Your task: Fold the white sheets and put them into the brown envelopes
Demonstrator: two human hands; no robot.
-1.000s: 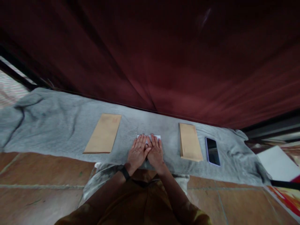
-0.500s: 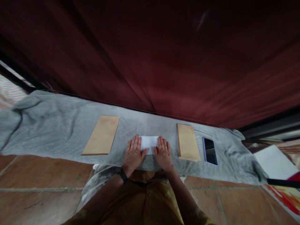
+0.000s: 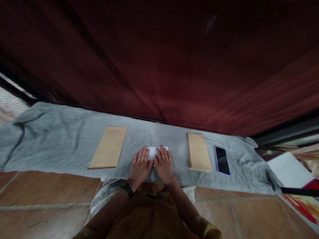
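Observation:
A small white sheet of paper (image 3: 153,151), apparently folded, lies on the grey cloth (image 3: 82,146) right in front of me. My left hand (image 3: 141,167) rests flat on its left part, fingers stretched forward, a dark band on the wrist. Over the right part of the paper lies my right hand (image 3: 163,165), also flat, its thumb close to the left thumb. Both palms hide much of the sheet. Left of my hands is a brown envelope (image 3: 108,147) with a faint red mark. A stack of brown envelopes (image 3: 199,152) lies to the right.
Beyond the envelopes on the right lies a phone (image 3: 222,160) with a purple edge. A dark red curtain (image 3: 159,66) hangs along the cloth's far edge. Tiled floor (image 3: 45,189) shows on the near side. A white sheet (image 3: 289,170) lies at the far right.
My right hand has slid left across the white paper, closer to my left hand, and covers more of it. My left hand stays nearly in place. The view has shifted slightly.

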